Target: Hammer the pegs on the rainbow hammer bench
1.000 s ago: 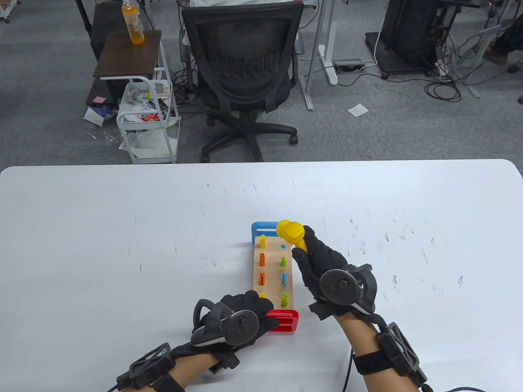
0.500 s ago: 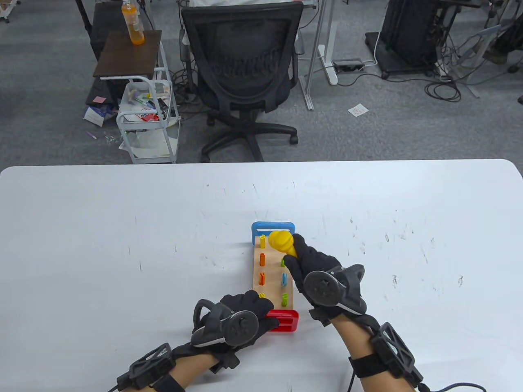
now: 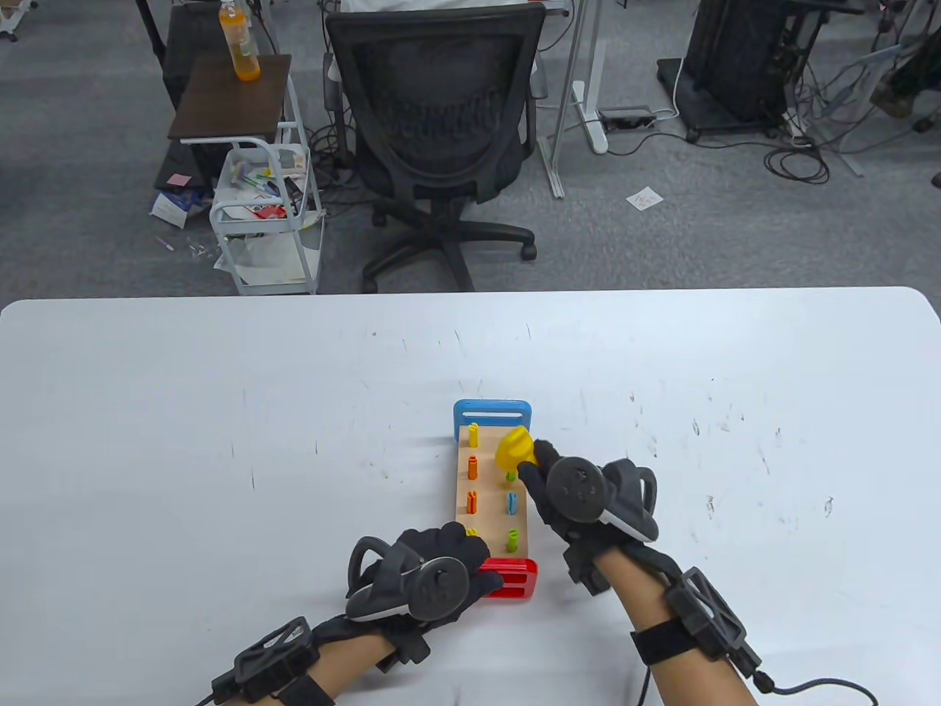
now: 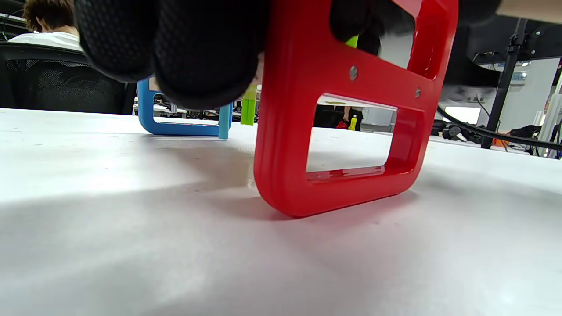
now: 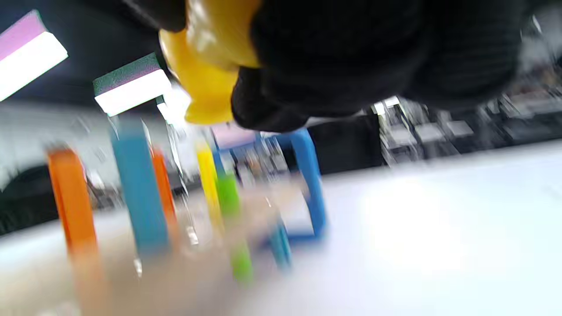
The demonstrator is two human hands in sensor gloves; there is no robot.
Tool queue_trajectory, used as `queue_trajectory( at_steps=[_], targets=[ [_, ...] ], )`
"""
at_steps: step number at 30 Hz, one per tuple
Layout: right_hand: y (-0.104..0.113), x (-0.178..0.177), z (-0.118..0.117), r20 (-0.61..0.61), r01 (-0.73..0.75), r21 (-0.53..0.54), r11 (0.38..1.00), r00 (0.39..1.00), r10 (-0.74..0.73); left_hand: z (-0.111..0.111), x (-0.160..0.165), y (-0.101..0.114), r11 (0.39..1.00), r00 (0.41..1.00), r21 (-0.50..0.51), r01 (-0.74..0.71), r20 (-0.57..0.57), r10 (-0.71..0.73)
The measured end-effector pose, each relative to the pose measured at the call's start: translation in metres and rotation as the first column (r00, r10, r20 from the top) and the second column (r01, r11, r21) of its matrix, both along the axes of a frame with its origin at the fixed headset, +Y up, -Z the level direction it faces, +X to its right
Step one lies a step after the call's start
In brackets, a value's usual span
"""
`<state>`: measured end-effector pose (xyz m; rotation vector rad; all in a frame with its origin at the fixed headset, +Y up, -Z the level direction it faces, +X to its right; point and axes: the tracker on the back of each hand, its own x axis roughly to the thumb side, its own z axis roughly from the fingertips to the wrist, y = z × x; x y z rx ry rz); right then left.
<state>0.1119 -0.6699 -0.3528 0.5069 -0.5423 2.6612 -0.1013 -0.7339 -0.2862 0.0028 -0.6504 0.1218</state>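
The rainbow hammer bench (image 3: 491, 471) lies mid-table, a wooden top with a blue end leg (image 3: 491, 409) far and a red end leg (image 3: 509, 577) near. Coloured pegs stand in two rows; a blue peg (image 3: 512, 502) and a green peg (image 3: 512, 540) show on the right row. My left hand (image 3: 434, 566) presses on the bench's near left corner by the red leg (image 4: 333, 114). My right hand (image 3: 570, 489) grips the yellow hammer (image 3: 514, 447), its head down over the right row's green peg (image 3: 509, 477). The right wrist view is blurred and shows the hammer (image 5: 210, 57) above the pegs.
The white table (image 3: 220, 441) is scuffed and bare around the bench. Beyond its far edge stand a black office chair (image 3: 434, 125) and a small white cart (image 3: 265, 213). A cable trails from my right wrist at the bottom right.
My right hand has swung the yellow hammer down and toward me, from above the far blue end to the right row's second peg. My left hand has stayed on the bench.
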Motion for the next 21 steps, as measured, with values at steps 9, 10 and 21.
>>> queue_trajectory(
  at_steps=[9,10,21],
  targets=[
    [0.032,0.015,0.015,-0.006,0.158,0.145,0.977,0.987,-0.159,0.0,0.0,0.0,1.0,1.0,-0.009,0.003,-0.001,-0.003],
    [0.025,0.014,0.015,-0.004,0.163,0.158,0.974,0.986,-0.164,0.0,0.0,0.0,1.0,1.0,-0.01,0.001,-0.002,-0.001],
    [0.006,0.011,0.004,0.015,0.029,0.002,1.0,0.999,-0.029,-0.001,0.0,0.0,1.0,1.0,-0.015,-0.01,0.002,0.01]
  ],
)
